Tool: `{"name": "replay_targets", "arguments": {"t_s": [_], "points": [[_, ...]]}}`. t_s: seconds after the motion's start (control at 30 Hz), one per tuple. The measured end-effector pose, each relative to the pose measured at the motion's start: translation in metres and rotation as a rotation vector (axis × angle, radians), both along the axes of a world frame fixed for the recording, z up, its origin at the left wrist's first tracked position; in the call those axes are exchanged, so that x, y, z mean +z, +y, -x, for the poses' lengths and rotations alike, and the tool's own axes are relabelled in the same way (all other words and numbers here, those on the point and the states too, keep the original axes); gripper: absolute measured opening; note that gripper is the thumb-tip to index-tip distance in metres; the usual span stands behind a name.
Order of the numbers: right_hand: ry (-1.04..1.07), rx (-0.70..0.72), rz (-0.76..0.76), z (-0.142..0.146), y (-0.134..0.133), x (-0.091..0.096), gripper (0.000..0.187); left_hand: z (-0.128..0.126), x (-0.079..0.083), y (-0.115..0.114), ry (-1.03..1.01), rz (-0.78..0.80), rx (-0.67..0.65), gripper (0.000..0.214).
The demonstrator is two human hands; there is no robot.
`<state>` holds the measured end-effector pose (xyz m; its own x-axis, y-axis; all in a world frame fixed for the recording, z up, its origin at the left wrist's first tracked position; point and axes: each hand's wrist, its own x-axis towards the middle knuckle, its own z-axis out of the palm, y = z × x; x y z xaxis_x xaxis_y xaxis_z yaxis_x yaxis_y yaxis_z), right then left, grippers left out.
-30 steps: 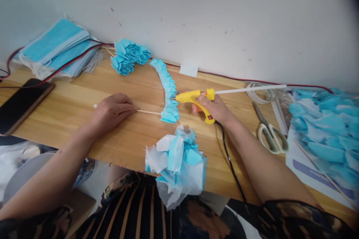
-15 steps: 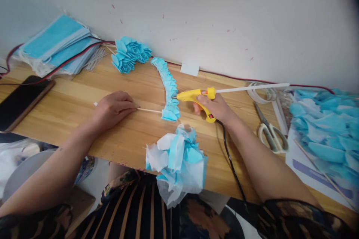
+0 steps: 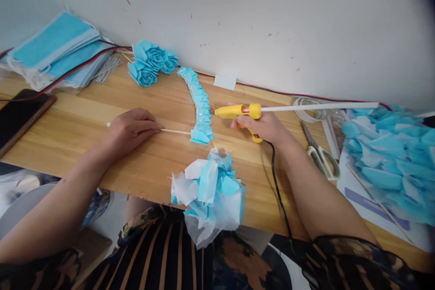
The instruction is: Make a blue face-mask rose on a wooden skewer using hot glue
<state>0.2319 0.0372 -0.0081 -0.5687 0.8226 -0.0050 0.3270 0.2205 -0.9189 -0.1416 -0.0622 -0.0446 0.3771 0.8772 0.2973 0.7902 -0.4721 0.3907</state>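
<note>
My right hand [image 3: 263, 123] is wrapped round a yellow glue gun [image 3: 231, 111], with a long white glue stick [image 3: 319, 106] sticking out of its back. The nozzle points left at the pleated blue strip [image 3: 200, 104], which curves across the table; whether it touches cannot be made out. My left hand [image 3: 134, 131] pinches a thin wooden stick [image 3: 175, 131], whose far end meets the strip's near end. Closer to me lies a crumpled bunch of blue and white fabric pieces [image 3: 210, 190] at the table's edge.
Finished blue flowers [image 3: 151, 63] lie against the wall, beside a stack of blue face masks [image 3: 56, 41]. A phone [image 3: 22, 115] is at far left. Scissors [image 3: 319, 152], a tape roll [image 3: 309, 108] and a heap of blue pieces [image 3: 390, 158] are at right. The gun's black cord [image 3: 277, 186] trails toward me.
The glue gun has turned more level, and its nozzle has moved a little up along the strip. My left hand still pinches the stick. The whole view has shifted slightly.
</note>
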Motion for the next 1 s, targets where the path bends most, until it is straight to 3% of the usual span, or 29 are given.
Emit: {"name": "replay_targets", "arguments": {"t_s": [0.17, 0.37, 1.0], "points": [[0.194, -0.108, 0.087, 0.008, 0.003, -0.009, 0.063, 0.0, 0.001, 0.0, 0.01, -0.006, -0.006, 0.035], [0.114, -0.129, 0.04, 0.024, -0.006, -0.013, 0.068, 0.0, 0.001, 0.001, 0.017, -0.006, -0.008, 0.035], [0.141, -0.125, 0.089, 0.029, -0.008, -0.019, 0.066, -0.002, 0.001, 0.001, 0.018, -0.134, -0.078, 0.029]]}}
